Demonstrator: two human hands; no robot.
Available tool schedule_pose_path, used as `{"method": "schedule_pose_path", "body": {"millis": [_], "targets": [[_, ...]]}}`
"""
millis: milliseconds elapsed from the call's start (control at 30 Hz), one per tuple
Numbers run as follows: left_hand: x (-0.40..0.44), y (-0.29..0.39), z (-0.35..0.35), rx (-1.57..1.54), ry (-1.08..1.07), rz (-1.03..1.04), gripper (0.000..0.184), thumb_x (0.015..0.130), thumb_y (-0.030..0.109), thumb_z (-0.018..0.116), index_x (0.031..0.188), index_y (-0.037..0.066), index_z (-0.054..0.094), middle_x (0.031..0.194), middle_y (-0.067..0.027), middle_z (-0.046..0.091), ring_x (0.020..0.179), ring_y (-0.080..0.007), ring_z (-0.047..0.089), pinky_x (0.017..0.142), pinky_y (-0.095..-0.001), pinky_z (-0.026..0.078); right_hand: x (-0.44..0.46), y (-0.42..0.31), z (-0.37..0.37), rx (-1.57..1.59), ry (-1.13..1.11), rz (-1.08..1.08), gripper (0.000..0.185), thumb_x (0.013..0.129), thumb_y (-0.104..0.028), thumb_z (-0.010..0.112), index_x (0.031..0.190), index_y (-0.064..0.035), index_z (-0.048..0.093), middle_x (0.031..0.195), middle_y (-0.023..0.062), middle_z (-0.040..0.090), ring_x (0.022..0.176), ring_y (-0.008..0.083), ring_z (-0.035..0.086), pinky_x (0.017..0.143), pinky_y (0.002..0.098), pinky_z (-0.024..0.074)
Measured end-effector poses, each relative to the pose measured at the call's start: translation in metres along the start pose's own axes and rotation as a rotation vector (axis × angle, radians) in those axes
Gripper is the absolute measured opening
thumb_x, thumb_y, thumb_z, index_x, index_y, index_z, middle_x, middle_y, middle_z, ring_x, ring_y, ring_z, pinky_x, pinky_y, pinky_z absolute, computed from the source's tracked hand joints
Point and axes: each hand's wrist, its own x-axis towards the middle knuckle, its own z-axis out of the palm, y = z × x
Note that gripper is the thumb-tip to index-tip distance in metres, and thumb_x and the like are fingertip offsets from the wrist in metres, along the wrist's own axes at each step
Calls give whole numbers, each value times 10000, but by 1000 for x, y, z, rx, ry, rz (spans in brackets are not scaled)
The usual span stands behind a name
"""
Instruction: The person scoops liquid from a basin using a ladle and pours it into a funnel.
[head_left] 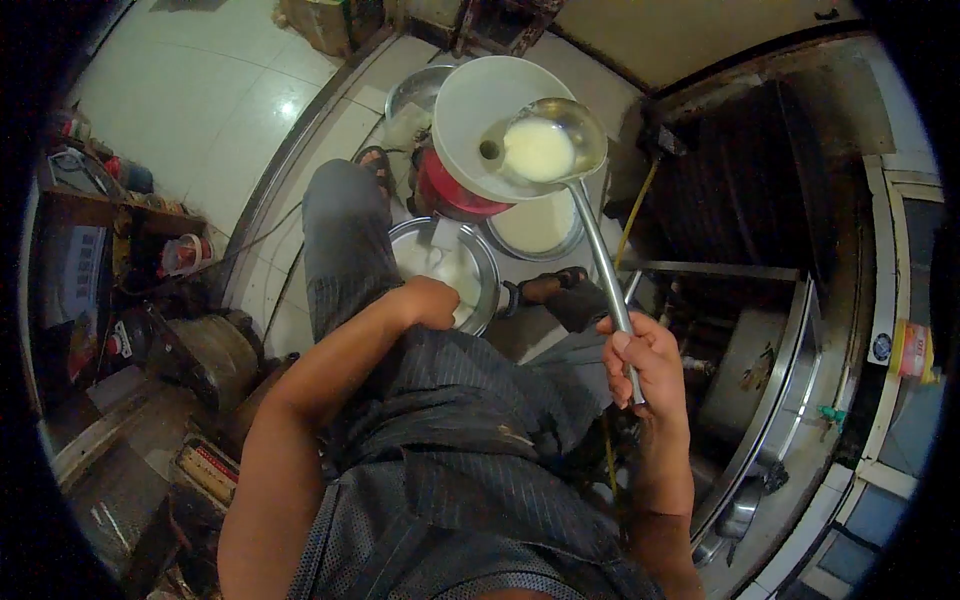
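My right hand point(640, 362) is wrapped round the handle of a long metal ladle point(598, 245). The ladle's bowl holds a pale, creamy liquid point(540, 150) and is over a wide white funnel-like basin point(465, 95) with a dark round hole. My left hand point(430, 302) is closed at a metal pot point(488, 270) between my legs, which has pale contents; what its fingers hold is hidden. Under the white basin stands a red container point(450, 190). Beside it, a metal bowl point(572, 240) holds more pale liquid.
Another metal bowl point(405, 92) is behind the white basin. On the right stands a metal-framed rack point(770, 400) beside a yellow hose point(640, 205). Cluttered shelves point(140, 210) line the left. My sandalled feet flank the pot.
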Motion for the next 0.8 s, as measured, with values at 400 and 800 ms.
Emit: {"method": "schedule_pose_path", "body": {"millis": [400, 800], "targets": [[1, 0, 1, -11, 2, -10, 312, 709, 201, 581, 913, 5, 713, 940, -198, 697, 888, -365, 676, 757, -463, 523, 1, 1, 0, -7, 13, -8, 223, 907, -126, 567, 1053, 43, 559, 597, 46, 552, 371, 106, 469, 341, 249, 370], [-1, 3, -3, 12, -23, -12, 310, 713, 196, 575, 925, 19, 717, 965, -199, 694, 909, -364, 671, 775, -461, 518, 1, 1, -2, -17, 9, -8, 236, 906, -133, 578, 1065, 40, 564, 609, 46, 558, 380, 102, 477, 344, 240, 375]]}}
